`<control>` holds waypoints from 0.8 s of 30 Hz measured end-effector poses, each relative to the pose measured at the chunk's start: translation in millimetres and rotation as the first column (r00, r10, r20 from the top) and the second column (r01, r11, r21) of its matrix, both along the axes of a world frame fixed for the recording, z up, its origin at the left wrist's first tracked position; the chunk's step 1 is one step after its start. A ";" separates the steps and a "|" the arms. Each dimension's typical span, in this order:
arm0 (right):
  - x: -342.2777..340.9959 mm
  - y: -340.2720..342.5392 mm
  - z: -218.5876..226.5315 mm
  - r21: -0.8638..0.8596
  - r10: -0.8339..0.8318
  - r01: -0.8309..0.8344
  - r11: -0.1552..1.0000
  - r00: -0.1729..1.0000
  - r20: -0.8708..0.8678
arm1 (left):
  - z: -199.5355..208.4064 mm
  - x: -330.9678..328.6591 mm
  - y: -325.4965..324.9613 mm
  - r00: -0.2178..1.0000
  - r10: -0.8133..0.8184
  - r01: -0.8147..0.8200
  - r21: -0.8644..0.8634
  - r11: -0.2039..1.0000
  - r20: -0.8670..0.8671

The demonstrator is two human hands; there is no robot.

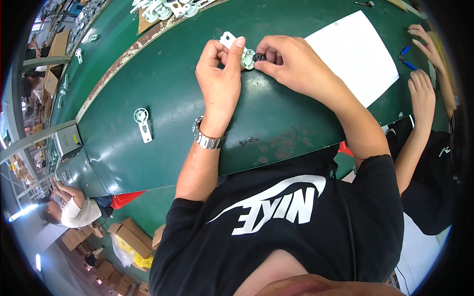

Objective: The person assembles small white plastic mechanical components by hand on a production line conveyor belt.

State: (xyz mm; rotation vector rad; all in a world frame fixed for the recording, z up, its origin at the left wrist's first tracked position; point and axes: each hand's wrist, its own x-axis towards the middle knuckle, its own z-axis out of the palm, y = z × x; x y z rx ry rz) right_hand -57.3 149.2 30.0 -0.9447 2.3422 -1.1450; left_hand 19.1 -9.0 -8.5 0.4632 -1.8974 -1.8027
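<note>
Over the far middle of the green table, my left hand (221, 69) is closed on a pale green plastic part (248, 59) with a flat slotted arm and a round ring end. A small black round piece (258, 57) is pinched in the fingers of my right hand (284, 58). It meets the ring end of the pale part; whether it sits inside the ring I cannot tell. A similar pale plastic part (142, 123), with a spoked ring and a flat arm, lies on the table left of my left wrist.
A white sheet (358, 56) lies right of my right hand. Blue-handled pliers (407, 58) lie beyond it, near a co-worker's hands (422, 89). Several pale parts (165, 10) are heaped at the far edge. A grey box (68, 141) stands at the table's left end.
</note>
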 end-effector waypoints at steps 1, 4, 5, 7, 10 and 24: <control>1.5 -0.1 0.1 -0.042 -0.018 0.017 0.999 0.999 -0.033 | 0.5 0.3 1.4 1.000 -0.009 0.009 0.014 1.000 -0.008; 4.2 -1.7 -7.7 -0.119 -0.038 0.026 0.993 0.994 -0.105 | 2.3 0.6 3.4 1.000 -0.018 0.019 0.044 0.999 -0.016; 4.7 -2.1 -10.1 -0.152 -0.040 0.018 0.988 0.989 -0.145 | 2.8 0.8 4.2 1.000 -0.019 0.019 0.044 0.999 -0.015; 6.3 -3.4 -9.4 -0.172 -0.049 0.023 0.985 0.988 -0.148 | 3.8 1.1 5.7 0.999 -0.028 0.031 0.094 0.995 -0.034; 10.3 -6.2 -7.8 -0.232 -0.076 0.047 0.972 0.990 -0.116 | 5.5 1.3 7.4 0.997 -0.027 0.036 0.147 0.988 -0.066; 1.9 -12.8 -23.3 -0.423 -0.137 -0.002 0.906 0.945 -0.298 | 8.0 1.5 4.5 0.988 -0.004 0.062 0.364 0.929 -0.157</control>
